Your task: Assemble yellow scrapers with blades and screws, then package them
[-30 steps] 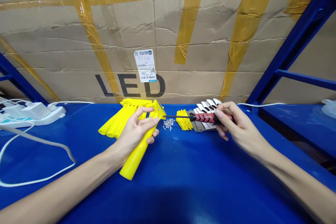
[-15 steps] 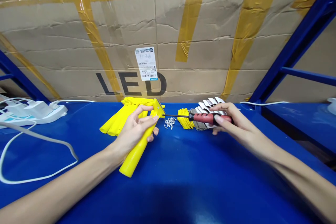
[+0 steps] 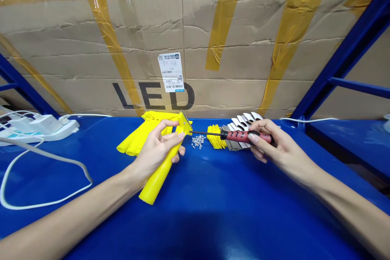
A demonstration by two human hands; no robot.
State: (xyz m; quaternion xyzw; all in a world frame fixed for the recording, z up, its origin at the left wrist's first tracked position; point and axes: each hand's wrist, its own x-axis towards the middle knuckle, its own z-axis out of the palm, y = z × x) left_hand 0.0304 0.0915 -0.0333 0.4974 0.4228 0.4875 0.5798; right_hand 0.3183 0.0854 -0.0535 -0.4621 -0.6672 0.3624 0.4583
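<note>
My left hand is closed around a yellow plastic scraper handle, which slants with its head up and to the right. A metal blade shows at the head's edge. In my right hand is a screwdriver with a red and black grip, held level. Its dark shaft points left, and the tip is at the scraper's head; whether it sits on a screw I cannot tell. Below the shaft lies a pile of small screws. Behind my left hand rest several more yellow handles.
Right of the screws are stacked yellow pieces, grey flat pieces and shiny metal blades. A white power strip with cables lies on the blue table at left. A taped cardboard box stands behind.
My right hand's fingers have shifted on the screwdriver, and its grip looks turned. The screwdriver is a little further right in view. The left hand keeps its hold on the scraper handle.
</note>
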